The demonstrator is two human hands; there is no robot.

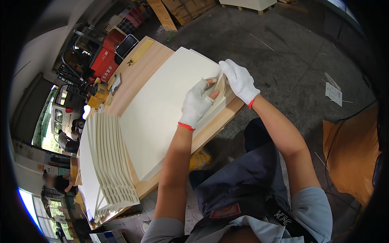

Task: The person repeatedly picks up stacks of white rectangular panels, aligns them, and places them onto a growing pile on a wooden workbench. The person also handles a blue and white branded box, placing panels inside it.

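At the far left, a person [63, 183] in dark clothes is beyond the left end of the wooden bench [131, 86]. A white van [59, 115] is farther back, past the far edge.

On the left end of the bench sits a pile of pale sheets [115, 162]. Its layers are spread like steps, and they bend near the front edge. By the far edge are a yellow thing [97, 96], too small to make out, and a clipboard [116, 84] with paper on it. Past that edge stand a red machine [105, 60] and a black chair [126, 45].

Next comes the big stack of white sheets [162, 109]. It lies flat across the middle and right part of the bench, close to the front edge. At its right front corner, both hands are at work in white gloves with red cuffs.

The left hand [196, 102] is over the stack. Its bare thumb and one bare finger are a little apart, by the bent sheets [221, 86], which curl up at that corner. I cannot tell if it pinches them. The right hand [240, 82] is closed on the outer side of those bent sheets, with its fingers together.

Farther right, a white paper [334, 94] and a big orange bag [351, 152] are on the floor [293, 77].
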